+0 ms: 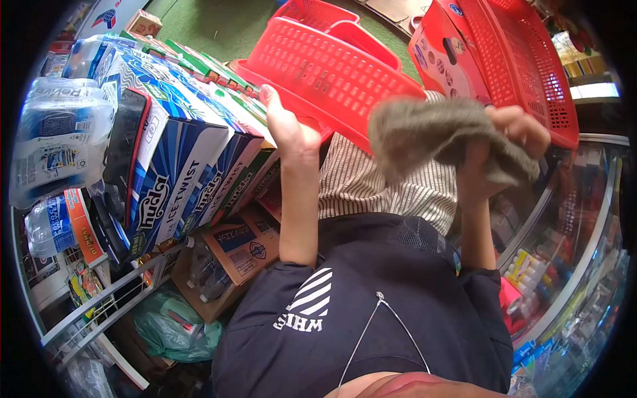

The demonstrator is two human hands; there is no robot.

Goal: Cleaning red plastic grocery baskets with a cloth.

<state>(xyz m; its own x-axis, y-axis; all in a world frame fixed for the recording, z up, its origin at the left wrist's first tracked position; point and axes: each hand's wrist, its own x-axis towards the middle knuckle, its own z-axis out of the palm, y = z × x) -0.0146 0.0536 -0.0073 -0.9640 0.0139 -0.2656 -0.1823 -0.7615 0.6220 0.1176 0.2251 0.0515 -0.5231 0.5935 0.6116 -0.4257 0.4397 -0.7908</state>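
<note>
My left hand [288, 122] is at the near left side of a red perforated plastic basket [318, 64]. Its thumb lies by the rim and its fingers are hidden behind the basket, which is tilted above my lap. A grey-brown cloth [418, 129], blurred, is bunched in my right hand [507, 134], whose fingers curl round it. The cloth is in front of the basket's right end. Striped brown-and-white fabric [348, 184] covers my lap under the basket.
Drink cartons [199, 144] and wrapped bottles [64, 139] are stacked at left, over a metal rack [114, 298]. Below are an open cardboard box [249, 248] and a green plastic bag [174, 328]. At right stand another red basket [532, 74], a red carton [443, 54] and a glass display case [562, 248].
</note>
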